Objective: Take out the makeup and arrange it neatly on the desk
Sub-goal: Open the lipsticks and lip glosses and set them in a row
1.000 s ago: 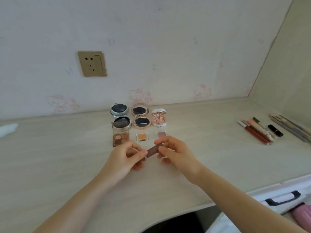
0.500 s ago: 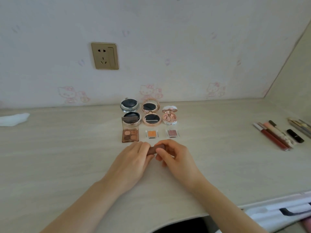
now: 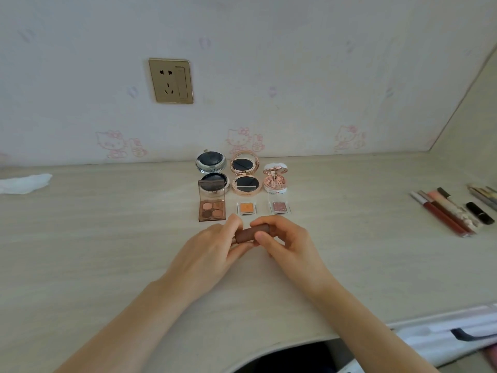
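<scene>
A brown lipstick tube (image 3: 248, 234) lies crosswise between my two hands just above the desk (image 3: 107, 238). My left hand (image 3: 209, 251) pinches its left end and my right hand (image 3: 285, 242) grips its right end. Behind them stand opened makeup cases in neat rows: a silver compact (image 3: 211, 164), a rose-gold compact (image 3: 245, 173), a small pink compact (image 3: 275, 179), a four-colour eyeshadow palette (image 3: 212, 208), an orange single shadow (image 3: 246, 208) and a pink single shadow (image 3: 280, 207).
Lip glosses and pencils (image 3: 451, 211) lie side by side at the desk's right, with a black lipstick (image 3: 480, 212). A white tissue (image 3: 24, 183) lies at far left. A white bag with a black handle (image 3: 462, 335) sits below the desk's front edge. A wall socket (image 3: 171, 80) is above.
Both hands have stayed on the lipstick tube, shifting it slightly and showing more of its brown body. The camera has turned a little to the left.
</scene>
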{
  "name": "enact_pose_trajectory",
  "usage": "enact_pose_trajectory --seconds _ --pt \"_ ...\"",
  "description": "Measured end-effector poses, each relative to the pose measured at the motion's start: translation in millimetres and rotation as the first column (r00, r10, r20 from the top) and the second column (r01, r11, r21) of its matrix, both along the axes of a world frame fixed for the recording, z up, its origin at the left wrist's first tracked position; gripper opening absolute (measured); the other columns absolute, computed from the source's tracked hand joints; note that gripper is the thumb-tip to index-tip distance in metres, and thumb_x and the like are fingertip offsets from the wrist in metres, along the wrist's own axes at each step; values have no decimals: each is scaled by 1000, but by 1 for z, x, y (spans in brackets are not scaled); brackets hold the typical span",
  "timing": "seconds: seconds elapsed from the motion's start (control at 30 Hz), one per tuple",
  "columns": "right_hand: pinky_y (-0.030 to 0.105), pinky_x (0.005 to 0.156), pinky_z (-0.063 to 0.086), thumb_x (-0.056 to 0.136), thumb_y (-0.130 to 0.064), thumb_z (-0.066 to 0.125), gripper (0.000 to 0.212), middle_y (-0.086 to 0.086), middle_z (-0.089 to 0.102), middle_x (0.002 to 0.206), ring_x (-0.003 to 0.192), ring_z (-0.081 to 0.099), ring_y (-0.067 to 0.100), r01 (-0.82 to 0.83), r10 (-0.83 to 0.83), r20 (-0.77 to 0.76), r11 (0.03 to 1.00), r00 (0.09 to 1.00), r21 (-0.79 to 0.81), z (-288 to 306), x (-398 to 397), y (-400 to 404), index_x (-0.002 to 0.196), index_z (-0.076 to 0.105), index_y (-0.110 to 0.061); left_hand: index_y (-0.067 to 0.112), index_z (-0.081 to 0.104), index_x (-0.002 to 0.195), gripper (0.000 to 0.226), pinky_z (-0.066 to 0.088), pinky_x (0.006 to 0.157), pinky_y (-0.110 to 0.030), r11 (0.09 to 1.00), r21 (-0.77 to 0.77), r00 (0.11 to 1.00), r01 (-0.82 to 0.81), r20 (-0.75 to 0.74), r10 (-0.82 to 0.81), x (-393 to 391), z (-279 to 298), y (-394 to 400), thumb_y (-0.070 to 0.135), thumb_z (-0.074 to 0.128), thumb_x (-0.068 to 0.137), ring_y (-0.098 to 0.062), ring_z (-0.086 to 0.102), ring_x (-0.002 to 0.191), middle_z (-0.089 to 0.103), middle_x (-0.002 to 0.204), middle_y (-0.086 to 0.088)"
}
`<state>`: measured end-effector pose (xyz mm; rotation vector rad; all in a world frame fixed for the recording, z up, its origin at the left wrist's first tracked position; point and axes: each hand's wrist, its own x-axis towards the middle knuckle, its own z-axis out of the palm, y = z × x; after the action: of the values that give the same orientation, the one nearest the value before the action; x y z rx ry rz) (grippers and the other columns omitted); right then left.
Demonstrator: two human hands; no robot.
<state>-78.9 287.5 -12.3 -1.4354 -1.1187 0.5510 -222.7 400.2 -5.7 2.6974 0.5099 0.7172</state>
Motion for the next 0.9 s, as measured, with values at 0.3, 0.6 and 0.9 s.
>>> enact_pose_trajectory --seconds 0.3,0.6,0.9 --pt "29 73 50 83 -5 69 19 4 73 95 85 64 15 30 -27 -153 999 988 18 4 3 -2 99 68 -15 31 37 106 19 37 64 -15 976 -195 992 95 98 -77 0 -7 -3 26 49 93 -8 47 76 46 84 14" --pt "34 81 55 90 -5 61 21 15 70 104 100 67 25 16 43 -455 992 889 125 1 8 -3 109 65 -13 28 60 104 22 41 74 -10 950 -305 982 62 187 -5 3 -11 -1 23 70 86 -2 58 84 62 89 17" --pt "30 75 54 94 -10 57 8 11 71 93 91 67 20 233 -58 -604 949 795 215 5 15 -4 97 64 -12 29 64 96 20 45 74 -14 947 -316 971 53 238 25 4 -11 1 19 74 81 -5 62 81 65 86 18"
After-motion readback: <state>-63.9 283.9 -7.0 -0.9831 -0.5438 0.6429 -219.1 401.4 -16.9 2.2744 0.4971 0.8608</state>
